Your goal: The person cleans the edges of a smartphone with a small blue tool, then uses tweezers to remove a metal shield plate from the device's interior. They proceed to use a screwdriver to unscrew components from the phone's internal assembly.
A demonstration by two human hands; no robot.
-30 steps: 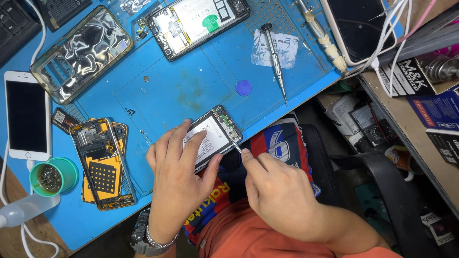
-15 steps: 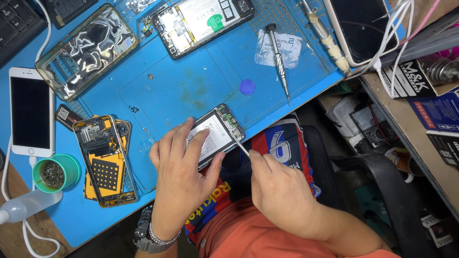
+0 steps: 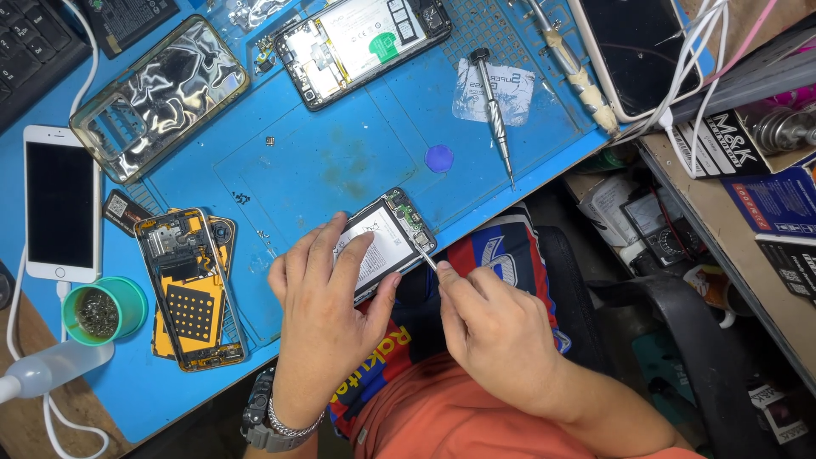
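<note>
Head view showed your left hand (image 3: 327,310) spread flat over an opened smartphone (image 3: 387,242) at the near edge of the blue repair mat (image 3: 340,161), fingers pressing on its pale battery and thumb hooked under the lower edge, apparently to keep it from sliding. Your right hand (image 3: 493,327) was pinched around thin metal tweezers (image 3: 427,259), their tip touching the phone's circuit board at its corner toward three o'clock; that low, braced grip looked suited to fine work.

At twelve o'clock from the phone lay a second opened smartphone (image 3: 361,42), its white battery carrying a small green sticker. At one o'clock a precision screwdriver (image 3: 495,110) rested across a square white paper packet (image 3: 484,89) with dark print, and a round blue pick (image 3: 439,158) sat just beside its tip. At ten o'clock lay a shiny clear phone case (image 3: 157,93); at nine o'clock a yellow-lined phone frame (image 3: 189,289), a green cup of small parts (image 3: 100,313) and a white smartphone (image 3: 59,204), screen dark. Out at three o'clock, on the side shelf, a dark blue box (image 3: 778,204) and a white rectangular label with bold black lettering (image 3: 722,144) were stacked flat.
</note>
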